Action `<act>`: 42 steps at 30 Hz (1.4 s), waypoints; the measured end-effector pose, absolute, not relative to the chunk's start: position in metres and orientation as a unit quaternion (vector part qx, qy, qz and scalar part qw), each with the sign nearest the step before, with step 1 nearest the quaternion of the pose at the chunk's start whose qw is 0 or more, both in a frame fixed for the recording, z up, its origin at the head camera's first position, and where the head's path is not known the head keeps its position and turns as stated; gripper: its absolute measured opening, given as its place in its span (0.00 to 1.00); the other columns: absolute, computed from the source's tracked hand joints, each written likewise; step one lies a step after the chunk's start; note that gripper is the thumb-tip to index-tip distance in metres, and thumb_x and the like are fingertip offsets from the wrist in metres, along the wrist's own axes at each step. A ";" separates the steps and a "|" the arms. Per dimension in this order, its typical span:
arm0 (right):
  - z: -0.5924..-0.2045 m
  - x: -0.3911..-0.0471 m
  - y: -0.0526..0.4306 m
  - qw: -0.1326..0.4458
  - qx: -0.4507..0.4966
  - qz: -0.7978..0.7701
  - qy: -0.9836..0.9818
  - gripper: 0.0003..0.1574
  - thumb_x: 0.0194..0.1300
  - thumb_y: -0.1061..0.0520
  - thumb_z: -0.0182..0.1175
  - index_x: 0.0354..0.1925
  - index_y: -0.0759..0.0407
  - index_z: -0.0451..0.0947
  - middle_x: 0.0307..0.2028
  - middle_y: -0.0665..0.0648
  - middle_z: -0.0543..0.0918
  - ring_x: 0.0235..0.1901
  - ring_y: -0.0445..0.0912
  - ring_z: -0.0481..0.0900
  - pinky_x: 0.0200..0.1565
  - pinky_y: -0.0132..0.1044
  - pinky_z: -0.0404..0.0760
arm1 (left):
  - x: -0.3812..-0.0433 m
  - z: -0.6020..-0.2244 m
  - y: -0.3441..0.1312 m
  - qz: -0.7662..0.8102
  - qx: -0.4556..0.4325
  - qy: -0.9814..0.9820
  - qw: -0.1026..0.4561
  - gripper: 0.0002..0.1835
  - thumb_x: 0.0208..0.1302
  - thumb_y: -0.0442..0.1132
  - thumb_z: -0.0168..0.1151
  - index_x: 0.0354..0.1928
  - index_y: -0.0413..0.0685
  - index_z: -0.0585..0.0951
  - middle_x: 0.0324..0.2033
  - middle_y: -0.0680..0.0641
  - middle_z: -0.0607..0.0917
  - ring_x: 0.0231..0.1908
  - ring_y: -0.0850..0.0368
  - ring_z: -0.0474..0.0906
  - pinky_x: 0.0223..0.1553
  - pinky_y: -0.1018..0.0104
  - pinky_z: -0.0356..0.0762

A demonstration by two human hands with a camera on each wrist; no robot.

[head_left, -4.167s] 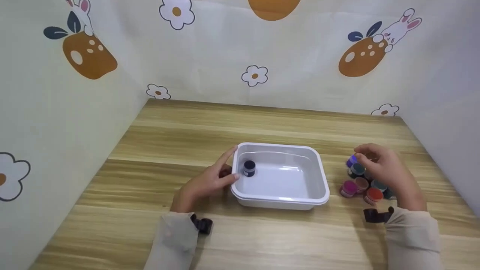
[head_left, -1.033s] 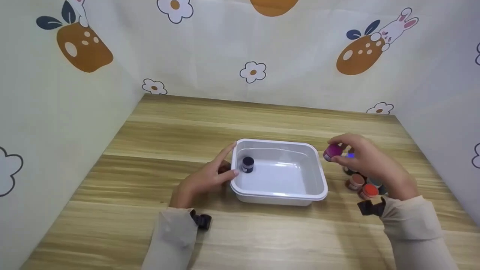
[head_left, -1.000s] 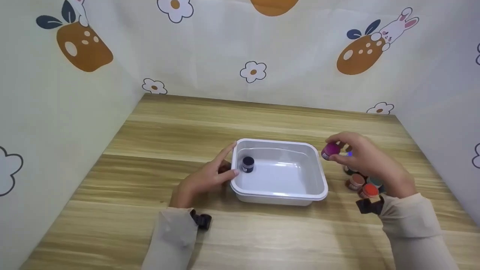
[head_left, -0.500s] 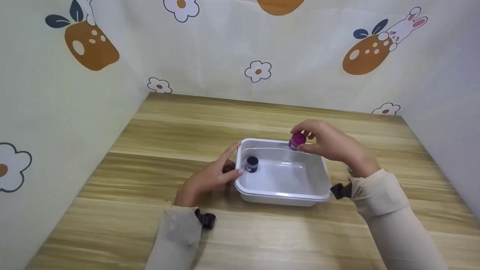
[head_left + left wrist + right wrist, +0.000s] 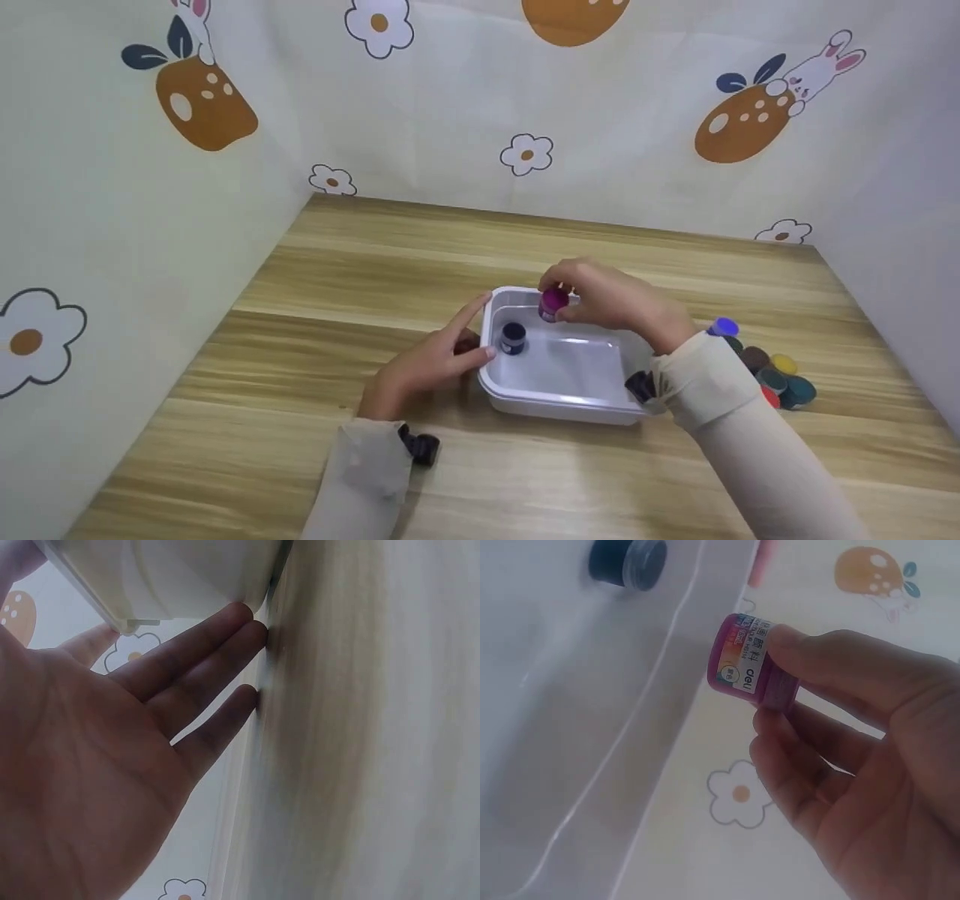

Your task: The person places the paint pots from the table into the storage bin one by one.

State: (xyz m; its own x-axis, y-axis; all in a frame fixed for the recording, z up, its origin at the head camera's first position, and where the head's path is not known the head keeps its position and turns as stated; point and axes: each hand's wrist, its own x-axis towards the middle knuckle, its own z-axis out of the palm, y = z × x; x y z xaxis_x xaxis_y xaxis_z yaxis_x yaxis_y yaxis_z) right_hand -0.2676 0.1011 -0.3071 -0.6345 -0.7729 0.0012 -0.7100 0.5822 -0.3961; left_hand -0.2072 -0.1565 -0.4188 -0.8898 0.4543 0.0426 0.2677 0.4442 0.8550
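My right hand (image 5: 611,296) pinches a magenta paint jar (image 5: 553,303) between thumb and fingers, over the far left part of the white plastic tub (image 5: 566,411). In the right wrist view the held jar (image 5: 746,660) shows a printed label and is apart from the tub. A dark paint jar (image 5: 513,338) stands inside the tub near its left wall. My left hand (image 5: 435,360) rests against the tub's left side, thumb and index finger at the rim. The left wrist view shows that hand's fingers (image 5: 202,675) extended, close beside the tub's outer wall.
Several paint jars (image 5: 772,380) in blue, brown, yellow, green and red stand clustered right of the tub, partly hidden by the right sleeve. The wooden table (image 5: 375,262) meets a patterned backdrop (image 5: 450,97) at the back and sides.
My right hand took the magenta jar from the cluster and carried it left, from beside the tub to over its far left part. The left hand stays at the tub's side.
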 end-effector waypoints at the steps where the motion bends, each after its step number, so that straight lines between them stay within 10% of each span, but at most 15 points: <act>1: -0.309 -0.268 0.100 0.089 -0.418 -0.178 0.886 0.19 0.56 0.70 0.67 0.49 0.67 0.82 0.40 0.57 0.84 0.42 0.49 0.80 0.49 0.46 0.82 | -0.207 -0.419 -0.156 0.479 0.211 0.846 0.098 0.44 0.70 0.54 0.57 0.79 0.66 0.43 0.56 0.38 0.81 0.57 0.48 0.78 0.60 0.47 0.72; 42: -0.348 -0.273 0.076 0.032 -0.476 0.002 0.879 0.14 0.51 0.58 0.76 0.38 0.57 0.86 0.29 0.53 0.87 0.25 0.43 0.77 0.31 0.39 0.79 | -0.204 -0.419 -0.156 0.493 0.207 0.838 0.106 0.45 0.69 0.57 0.57 0.79 0.69 0.43 0.58 0.40 0.79 0.57 0.49 0.77 0.57 0.49 0.75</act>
